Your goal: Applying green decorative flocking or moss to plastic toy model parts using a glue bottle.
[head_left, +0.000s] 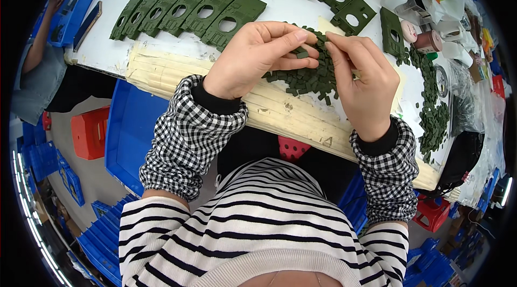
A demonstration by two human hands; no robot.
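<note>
My left hand [261, 55] is over the table with thumb and fingers closed together. Small dark green plastic pieces show between its fingers. Close beside it, my right hand [366, 74] pinches thumb and forefinger together; whatever sits in that pinch is too small to make out. Beneath both hands spreads a heap of small green plastic pieces [307, 79]. To the left, several flat green plastic plates [237, 15], each with a round hole, lie overlapped in a slanting row. Similar green plates [353, 12] lie beyond my right hand.
Yellowish tape covers the table's near edge [285, 109]. More small green pieces [433, 125] lie at the right, near a round tin [441, 81] and spools [428, 42]. A blue bin [129, 131] and red stool [89, 132] stand below left. Another person's arm [40, 39] shows far left.
</note>
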